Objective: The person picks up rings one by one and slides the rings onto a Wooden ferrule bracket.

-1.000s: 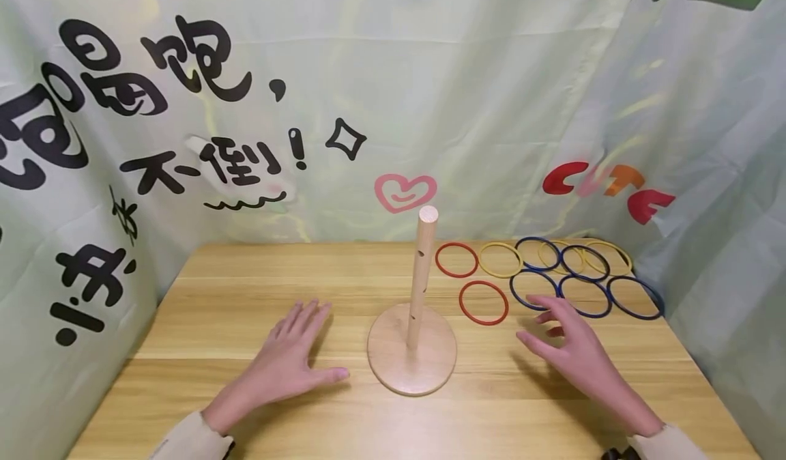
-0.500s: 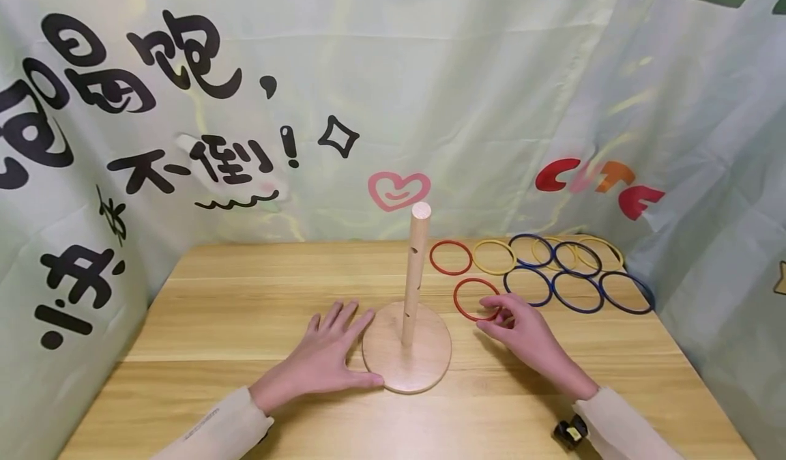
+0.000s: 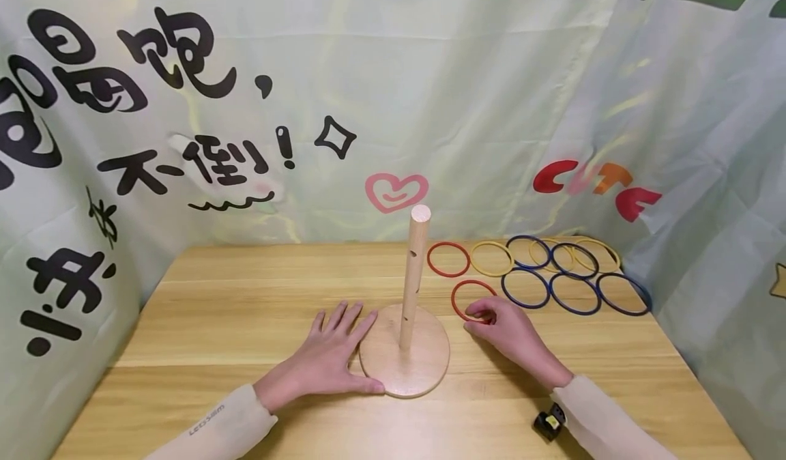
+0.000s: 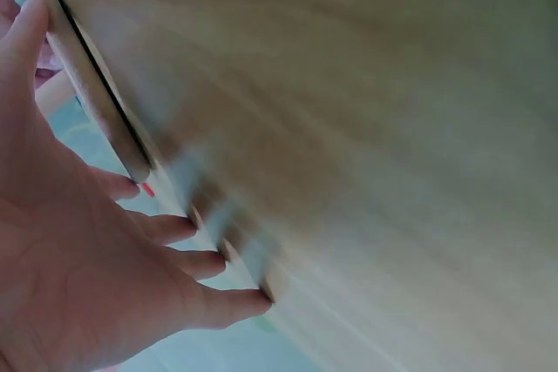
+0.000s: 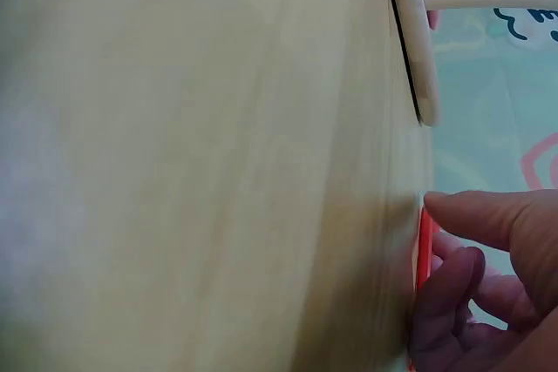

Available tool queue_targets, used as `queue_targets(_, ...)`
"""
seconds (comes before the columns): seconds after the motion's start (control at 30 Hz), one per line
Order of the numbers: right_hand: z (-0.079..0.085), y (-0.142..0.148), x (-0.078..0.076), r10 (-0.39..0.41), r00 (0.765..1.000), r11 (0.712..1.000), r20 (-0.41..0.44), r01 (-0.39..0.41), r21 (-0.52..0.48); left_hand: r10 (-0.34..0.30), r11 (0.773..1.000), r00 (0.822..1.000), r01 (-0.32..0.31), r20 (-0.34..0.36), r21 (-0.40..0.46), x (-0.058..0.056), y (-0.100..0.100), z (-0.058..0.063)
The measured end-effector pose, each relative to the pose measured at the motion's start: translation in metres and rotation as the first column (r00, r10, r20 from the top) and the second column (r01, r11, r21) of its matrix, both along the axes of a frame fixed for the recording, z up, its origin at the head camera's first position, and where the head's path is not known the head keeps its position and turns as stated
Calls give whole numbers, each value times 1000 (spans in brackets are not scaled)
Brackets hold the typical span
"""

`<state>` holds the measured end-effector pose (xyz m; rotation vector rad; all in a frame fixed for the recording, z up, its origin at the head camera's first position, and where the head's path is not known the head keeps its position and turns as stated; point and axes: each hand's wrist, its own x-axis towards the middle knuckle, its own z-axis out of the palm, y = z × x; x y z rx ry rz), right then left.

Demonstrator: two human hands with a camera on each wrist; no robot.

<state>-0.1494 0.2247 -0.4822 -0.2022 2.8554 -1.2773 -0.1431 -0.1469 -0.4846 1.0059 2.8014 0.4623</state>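
Note:
A round wooden base (image 3: 426,368) with an upright wooden post (image 3: 415,262) stands mid-table. My left hand (image 3: 328,357) lies beside it with fingers spread, thumb and index finger at the base's left edge. In the left wrist view, the thumb (image 4: 33,23) rests against that base's rim. Right of the base, my right hand (image 3: 514,332) pinches the near side of a red ring (image 3: 471,282) lying on the table. The right wrist view has thumb and curled fingers at that red ring (image 5: 425,254); the hand hides part of it.
Behind lie another red ring (image 3: 448,243), a yellow ring (image 3: 491,243) and several blue rings (image 3: 580,313), some overlapping further yellow ones at the back right. A printed curtain (image 3: 479,105) encloses the wooden table (image 3: 245,310) at the back and sides.
My left hand has moved right, up to the base's edge. My right hand has moved left from near the blue rings, and its fingers have closed on the nearer red ring.

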Motion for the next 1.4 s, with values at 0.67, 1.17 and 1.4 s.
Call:
queue_targets(0.67,17,-6,11,37,981,996,-191,-21,81,-4,991,1000,8,28,-132,-6,2,10)
queue_targets(1.17,45,0,39,42,841,999,-540,-48,3,4,992,998,4,62,-129,-9,2,14)
queue_targets(1.4,70,-2,53,55,775,995,-630,-98,-33,-2,993,998,9,58,-117,-10,3,14)
